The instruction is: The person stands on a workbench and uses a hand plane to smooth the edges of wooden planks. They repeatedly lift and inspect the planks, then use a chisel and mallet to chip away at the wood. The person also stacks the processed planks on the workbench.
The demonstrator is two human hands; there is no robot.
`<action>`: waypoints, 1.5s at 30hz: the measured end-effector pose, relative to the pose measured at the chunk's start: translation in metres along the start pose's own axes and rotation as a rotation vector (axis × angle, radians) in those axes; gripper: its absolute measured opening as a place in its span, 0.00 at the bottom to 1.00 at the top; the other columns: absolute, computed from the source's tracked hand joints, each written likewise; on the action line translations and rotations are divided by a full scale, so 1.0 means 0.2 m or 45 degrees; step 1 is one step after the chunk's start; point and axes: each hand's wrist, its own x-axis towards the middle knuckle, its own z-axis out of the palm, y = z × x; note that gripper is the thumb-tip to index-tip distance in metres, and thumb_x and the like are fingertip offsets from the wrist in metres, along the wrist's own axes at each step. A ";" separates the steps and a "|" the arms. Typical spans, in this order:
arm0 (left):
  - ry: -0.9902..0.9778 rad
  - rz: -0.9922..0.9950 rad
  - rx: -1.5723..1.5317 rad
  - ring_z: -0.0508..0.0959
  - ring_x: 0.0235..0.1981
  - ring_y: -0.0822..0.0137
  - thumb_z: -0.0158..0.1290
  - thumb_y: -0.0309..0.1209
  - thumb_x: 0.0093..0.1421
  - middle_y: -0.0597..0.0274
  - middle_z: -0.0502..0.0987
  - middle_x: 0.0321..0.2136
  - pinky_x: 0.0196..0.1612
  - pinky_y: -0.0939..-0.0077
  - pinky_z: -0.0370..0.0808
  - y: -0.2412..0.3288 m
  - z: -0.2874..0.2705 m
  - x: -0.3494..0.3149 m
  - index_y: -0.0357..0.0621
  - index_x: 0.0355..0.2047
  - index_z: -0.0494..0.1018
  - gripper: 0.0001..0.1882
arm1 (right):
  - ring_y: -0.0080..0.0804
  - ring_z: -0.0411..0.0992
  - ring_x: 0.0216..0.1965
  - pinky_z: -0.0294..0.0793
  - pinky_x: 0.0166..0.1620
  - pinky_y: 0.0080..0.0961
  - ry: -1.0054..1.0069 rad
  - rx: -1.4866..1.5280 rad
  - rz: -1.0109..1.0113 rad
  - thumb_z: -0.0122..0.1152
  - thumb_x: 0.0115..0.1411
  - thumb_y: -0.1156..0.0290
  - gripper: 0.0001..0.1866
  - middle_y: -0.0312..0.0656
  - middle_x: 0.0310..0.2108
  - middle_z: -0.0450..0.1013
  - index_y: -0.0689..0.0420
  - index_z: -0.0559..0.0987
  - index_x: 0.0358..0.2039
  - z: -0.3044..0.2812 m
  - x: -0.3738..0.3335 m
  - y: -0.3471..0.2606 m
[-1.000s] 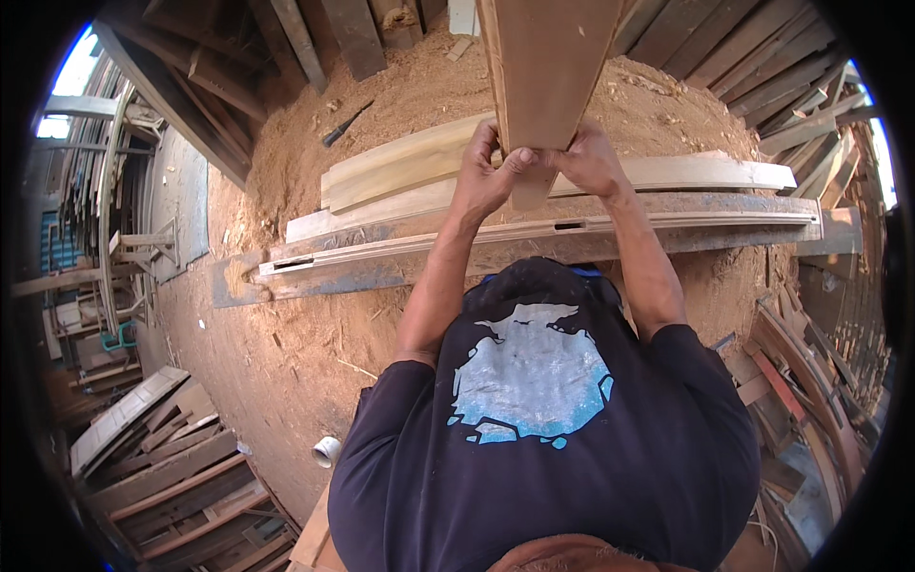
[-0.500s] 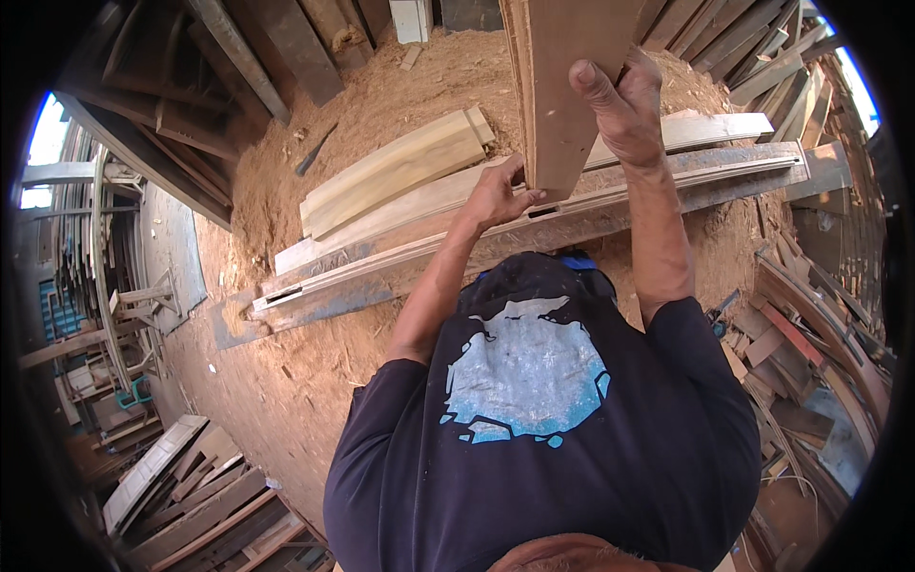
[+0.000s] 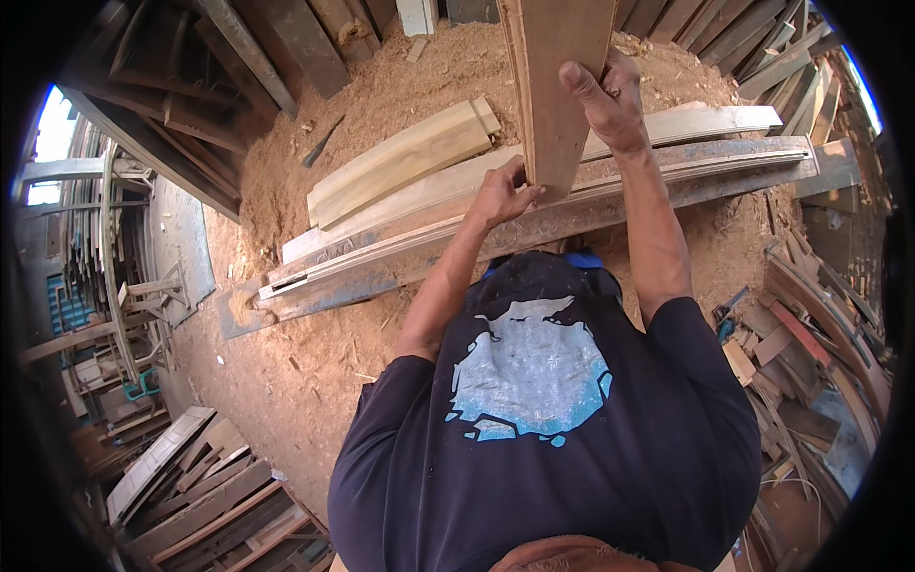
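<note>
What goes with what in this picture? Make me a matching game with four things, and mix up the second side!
Things:
1. left hand
2. shirt
3. thin dark tool
4. right hand

Where it is or what it looks like:
A. lying on the sawdust
B. higher up the big board, at its right side
C. at the big board's bottom end in the picture
D. black with a pale blue-grey patch

Right pairs: 1-C, 2-D, 3-A, 4-B
</note>
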 end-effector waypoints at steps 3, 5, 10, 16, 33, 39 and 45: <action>0.047 -0.011 -0.032 0.80 0.47 0.70 0.61 0.21 0.60 0.59 0.82 0.45 0.51 0.71 0.78 0.03 0.03 -0.02 0.38 0.56 0.74 0.23 | 0.17 0.70 0.33 0.69 0.35 0.18 0.009 0.055 -0.013 0.70 0.61 0.49 0.27 0.32 0.30 0.75 0.63 0.79 0.43 -0.01 -0.03 0.00; 0.067 -0.013 0.009 0.81 0.43 0.70 0.64 0.24 0.56 0.54 0.83 0.42 0.49 0.72 0.77 0.01 0.05 -0.02 0.40 0.53 0.75 0.23 | 0.17 0.70 0.33 0.69 0.36 0.17 -0.014 0.065 -0.019 0.70 0.60 0.49 0.28 0.32 0.31 0.75 0.63 0.79 0.44 -0.02 -0.06 0.01; 0.111 0.016 0.051 0.82 0.44 0.67 0.65 0.23 0.54 0.53 0.84 0.42 0.51 0.70 0.76 -0.06 0.13 -0.06 0.42 0.52 0.75 0.24 | 0.18 0.71 0.34 0.69 0.36 0.18 0.014 -0.031 -0.139 0.69 0.61 0.48 0.27 0.33 0.31 0.75 0.62 0.78 0.44 -0.05 -0.09 -0.11; 0.080 0.095 0.211 0.82 0.46 0.58 0.65 0.23 0.53 0.52 0.83 0.43 0.51 0.67 0.76 -0.07 0.15 -0.06 0.44 0.50 0.77 0.22 | 0.20 0.69 0.32 0.69 0.35 0.20 0.169 -0.210 -0.244 0.60 0.64 0.41 0.31 0.33 0.32 0.73 0.63 0.77 0.42 -0.09 -0.14 -0.20; 0.067 0.345 0.556 0.79 0.36 0.41 0.65 0.28 0.44 0.47 0.80 0.31 0.42 0.52 0.76 -0.48 0.27 0.08 0.47 0.37 0.80 0.16 | 0.26 0.67 0.29 0.67 0.33 0.26 0.420 -0.280 -0.419 0.56 0.67 0.41 0.31 0.37 0.29 0.70 0.63 0.77 0.40 0.00 -0.18 -0.17; 0.052 0.216 0.802 0.79 0.39 0.43 0.63 0.27 0.45 0.49 0.81 0.33 0.44 0.53 0.76 -0.47 0.26 0.07 0.51 0.37 0.81 0.16 | 0.23 0.67 0.31 0.67 0.33 0.25 0.375 -0.235 -0.337 0.56 0.67 0.41 0.31 0.36 0.30 0.70 0.63 0.77 0.41 0.01 -0.22 -0.20; -0.001 0.215 0.809 0.82 0.40 0.46 0.60 0.29 0.52 0.52 0.83 0.36 0.41 0.59 0.79 -0.36 0.26 0.04 0.50 0.37 0.82 0.11 | 0.24 0.70 0.36 0.70 0.38 0.27 0.358 -0.214 -0.352 0.62 0.63 0.44 0.30 0.37 0.35 0.73 0.62 0.77 0.46 0.03 -0.19 -0.18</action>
